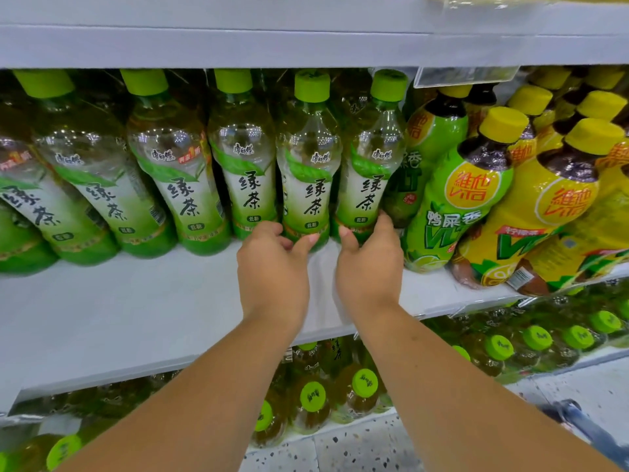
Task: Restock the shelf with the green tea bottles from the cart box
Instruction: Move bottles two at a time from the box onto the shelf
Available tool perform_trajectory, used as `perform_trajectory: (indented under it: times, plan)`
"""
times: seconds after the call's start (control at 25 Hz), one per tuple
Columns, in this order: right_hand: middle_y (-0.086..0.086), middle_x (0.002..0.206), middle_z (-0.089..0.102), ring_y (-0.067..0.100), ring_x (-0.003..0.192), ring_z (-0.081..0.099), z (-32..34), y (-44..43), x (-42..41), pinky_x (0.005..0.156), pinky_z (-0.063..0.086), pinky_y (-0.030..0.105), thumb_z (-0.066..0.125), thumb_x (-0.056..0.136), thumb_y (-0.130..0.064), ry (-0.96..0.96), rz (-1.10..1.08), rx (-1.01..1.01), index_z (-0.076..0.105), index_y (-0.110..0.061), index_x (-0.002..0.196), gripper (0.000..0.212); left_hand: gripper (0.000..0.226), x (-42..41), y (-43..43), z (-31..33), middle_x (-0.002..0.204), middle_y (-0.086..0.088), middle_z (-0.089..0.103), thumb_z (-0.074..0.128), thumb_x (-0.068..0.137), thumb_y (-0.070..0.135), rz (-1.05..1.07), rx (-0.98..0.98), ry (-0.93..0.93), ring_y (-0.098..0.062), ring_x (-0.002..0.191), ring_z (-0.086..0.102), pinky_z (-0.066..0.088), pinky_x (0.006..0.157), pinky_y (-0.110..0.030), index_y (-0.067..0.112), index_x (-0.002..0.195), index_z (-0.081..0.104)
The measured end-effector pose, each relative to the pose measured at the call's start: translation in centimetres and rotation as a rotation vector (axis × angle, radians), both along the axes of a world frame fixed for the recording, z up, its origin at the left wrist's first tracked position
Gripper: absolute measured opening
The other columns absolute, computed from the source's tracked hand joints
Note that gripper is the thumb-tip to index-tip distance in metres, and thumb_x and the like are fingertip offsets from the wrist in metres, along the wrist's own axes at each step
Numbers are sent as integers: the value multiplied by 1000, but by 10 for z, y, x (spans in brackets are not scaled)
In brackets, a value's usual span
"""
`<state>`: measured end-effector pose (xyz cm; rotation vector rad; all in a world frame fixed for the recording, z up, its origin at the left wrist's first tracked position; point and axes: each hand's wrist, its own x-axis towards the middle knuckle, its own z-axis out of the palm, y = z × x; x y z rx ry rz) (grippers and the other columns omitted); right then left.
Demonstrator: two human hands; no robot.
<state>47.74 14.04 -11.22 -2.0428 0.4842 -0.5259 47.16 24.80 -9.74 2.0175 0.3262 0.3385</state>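
Left hand [272, 264] grips the base of a clear plastic green-capped bottle [308, 172] of pale tea — right hand [369, 264] grips the neighbouring bottle [369, 165]; both stand on the white shelf [136, 301].

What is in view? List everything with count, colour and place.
tea bottles: six in front, more behind; green caps; middle shelf, left and centre.
yellow-cap bottles: several; green or yellow labels; middle shelf, right.
lower bottles: many; green caps; shelf below.
shelf: one; white; across the middle.
tag holder: one; clear; upper shelf edge, right.
floor: pale, speckled; bottom.
blue-grey bar: one; lower right; cannot tell what it is.
left hand: grips base of fifth tea bottle from left.
right hand: grips base of sixth tea bottle.
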Motion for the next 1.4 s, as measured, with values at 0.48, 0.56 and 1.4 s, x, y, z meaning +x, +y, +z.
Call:
perform_trajectory:
  times: [0.48,0.56,1.4]
  plan:
    - [3,140,54,22,130,47,-8,-2,12,105,42,34,55,98,-40,4,-25,-109,45,-18,145,53,47,13,-6,-2,74,9,66,75,87,38,12,41,-45,-19,75,69,55,73,-37,13,124,60]
    - [4,146,50,24,136,43,-7,-1,12,108,39,35,52,99,-43,42,-28,-136,40,-17,149,58,48,12,-6,-3,74,12,65,75,87,39,14,43,-46,-16,75,68,53,70,-31,14,125,61]
    - [10,128,63,30,119,56,10,1,2,90,44,32,54,100,-34,85,-25,-57,48,-13,140,46,54,6,2,3,77,16,61,70,90,43,-85,33,-33,0,72,56,36,61,-8,16,136,59]
